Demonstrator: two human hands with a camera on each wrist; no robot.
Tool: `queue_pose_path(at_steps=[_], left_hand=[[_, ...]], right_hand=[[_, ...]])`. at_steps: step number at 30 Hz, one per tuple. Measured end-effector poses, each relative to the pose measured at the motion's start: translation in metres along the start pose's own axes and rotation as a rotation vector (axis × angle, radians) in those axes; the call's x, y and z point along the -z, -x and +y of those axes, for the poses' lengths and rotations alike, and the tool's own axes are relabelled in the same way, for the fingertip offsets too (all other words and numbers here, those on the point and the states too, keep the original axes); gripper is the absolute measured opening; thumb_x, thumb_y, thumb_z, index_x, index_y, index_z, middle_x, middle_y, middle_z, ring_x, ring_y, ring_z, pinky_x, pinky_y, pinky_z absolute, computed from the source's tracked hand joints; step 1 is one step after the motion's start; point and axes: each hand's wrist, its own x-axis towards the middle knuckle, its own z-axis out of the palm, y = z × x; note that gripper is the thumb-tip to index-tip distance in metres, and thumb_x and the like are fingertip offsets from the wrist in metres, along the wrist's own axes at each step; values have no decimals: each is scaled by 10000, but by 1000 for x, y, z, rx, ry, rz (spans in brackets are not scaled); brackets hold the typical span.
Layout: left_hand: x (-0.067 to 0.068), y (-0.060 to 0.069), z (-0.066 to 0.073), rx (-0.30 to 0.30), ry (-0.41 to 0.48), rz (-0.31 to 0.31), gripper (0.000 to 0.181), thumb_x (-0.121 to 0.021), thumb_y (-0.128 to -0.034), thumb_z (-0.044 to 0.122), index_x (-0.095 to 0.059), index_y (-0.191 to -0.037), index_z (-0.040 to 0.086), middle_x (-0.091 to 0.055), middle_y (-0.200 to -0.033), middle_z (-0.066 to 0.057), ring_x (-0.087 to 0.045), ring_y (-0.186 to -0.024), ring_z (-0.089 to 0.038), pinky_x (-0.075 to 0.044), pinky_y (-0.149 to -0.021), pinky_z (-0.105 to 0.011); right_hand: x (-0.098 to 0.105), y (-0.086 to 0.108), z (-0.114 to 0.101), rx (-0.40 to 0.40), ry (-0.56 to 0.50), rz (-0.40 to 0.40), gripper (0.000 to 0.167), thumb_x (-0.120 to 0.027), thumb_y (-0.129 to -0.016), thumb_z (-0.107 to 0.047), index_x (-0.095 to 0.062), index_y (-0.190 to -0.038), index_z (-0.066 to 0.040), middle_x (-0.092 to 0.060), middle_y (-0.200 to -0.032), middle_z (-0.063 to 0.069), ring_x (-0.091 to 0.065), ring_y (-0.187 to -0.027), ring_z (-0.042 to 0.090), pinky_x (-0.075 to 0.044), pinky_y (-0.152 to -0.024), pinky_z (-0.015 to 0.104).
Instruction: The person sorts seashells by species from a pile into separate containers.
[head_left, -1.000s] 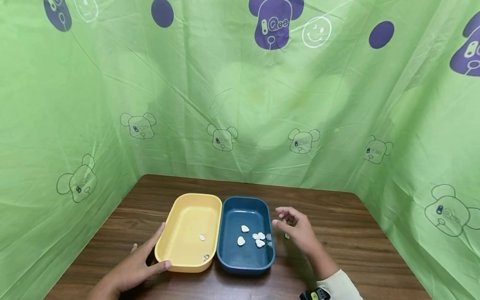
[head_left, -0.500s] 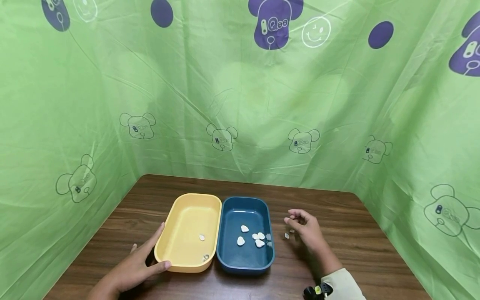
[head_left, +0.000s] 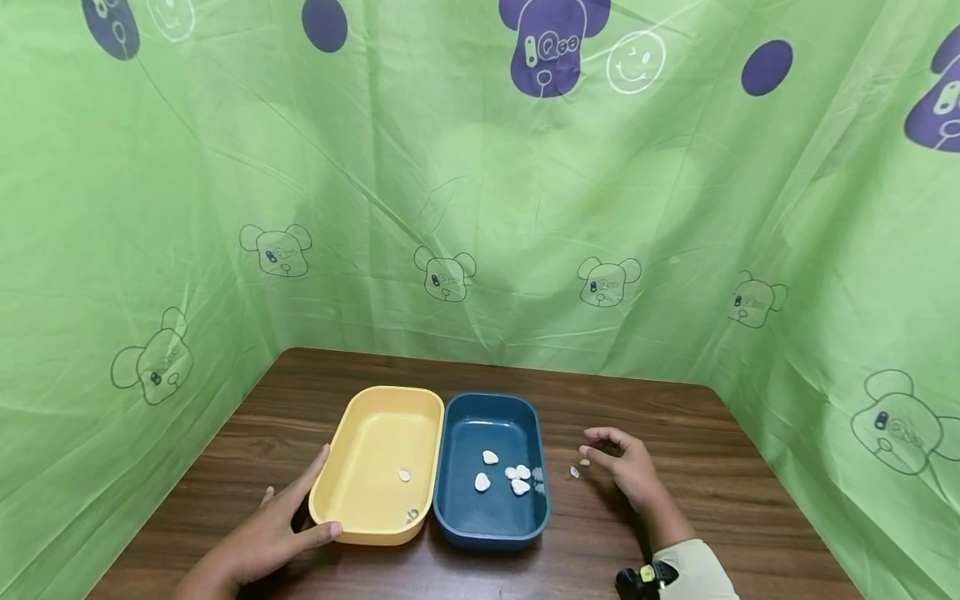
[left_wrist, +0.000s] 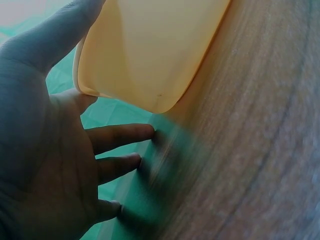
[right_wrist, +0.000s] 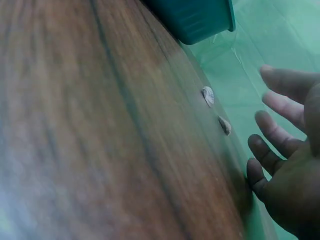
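My left hand (head_left: 273, 533) touches the near left corner of a yellow tray (head_left: 320, 492), thumb on the near side and index finger along the left wall. Its other fingers extend straight in the left wrist view. My right hand (head_left: 630, 471) hovers right of a blue tray (head_left: 491, 523), fingers loosely bent, thumb apart, nothing visible between them. By its fingertips, a ridged white seashell (head_left: 574, 472) and a brownish seashell (head_left: 585, 462) lie on the table. Several white shell-like pieces (head_left: 482, 482) lie in the blue tray. The yellow tray holds one small white piece (head_left: 404, 475).
Both trays stand side by side on a dark wooden table (head_left: 660, 408). A small greyish curled shape (head_left: 412, 515), too small to identify, shows near the yellow tray's front. Green printed cloth (head_left: 495, 208) surrounds the table on the back and sides.
My right hand has drawn back to the right, away from the blue tray, uncovering the two seashells on the table. My left hand and both trays have stayed put.
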Motion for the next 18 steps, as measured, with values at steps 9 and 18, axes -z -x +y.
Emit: queue_pose_path(at_steps=[9,18], left_hand=[[0,0,2,1,2,1,1074,-820,-950,372,-138,-1777,306,-353,-1739,-288,-429,-1475,-664,-94,-1066,-991],[0,0,2,-5,-5,0,1081,-819,-950,361,-127,-1778,305,-350,-1740,-293,-404,-1490,-661,-94,-1053,-997]], right_hand=[[3,-1,17,160,114,-175,279,-895,-902,-103,-787,-1150,-37,-701,-1289,158,-672,-1216,293,-572,-992,270],[-7,-1,14,168,264,-171,240,-944,-851,-152,-789,-1035,-137,-650,-1338,148,-490,-1316,345,-372,-1136,496]])
